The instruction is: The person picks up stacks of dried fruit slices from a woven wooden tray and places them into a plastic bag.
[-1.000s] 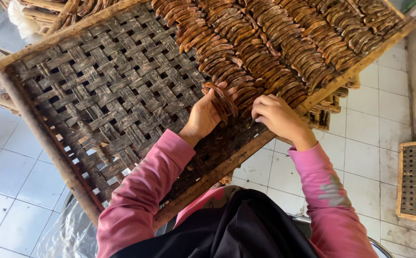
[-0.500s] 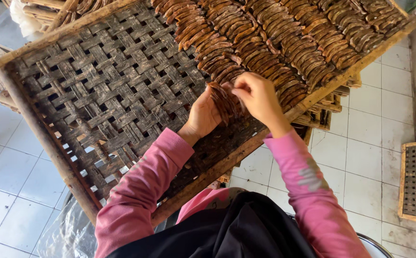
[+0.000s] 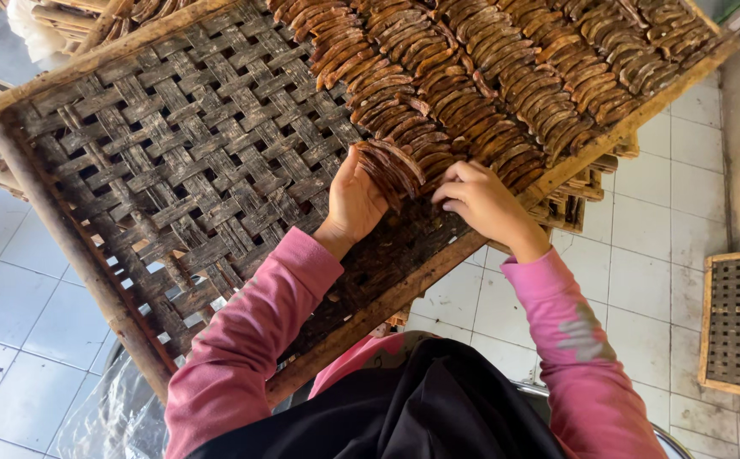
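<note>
Left hand cupping brown strips

A wooden-framed woven bamboo tray carries rows of dark brown dried banana slices, packed tight beyond and right of both hands; its weave left of the left hand is bare. The right hand rests near the tray's near rim.

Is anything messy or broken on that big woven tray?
Nothing looks broken. The brown strips lie in neat rows on the woven tray. Only the small bunch between the left hand and right hand sticks up, out of line.
</note>
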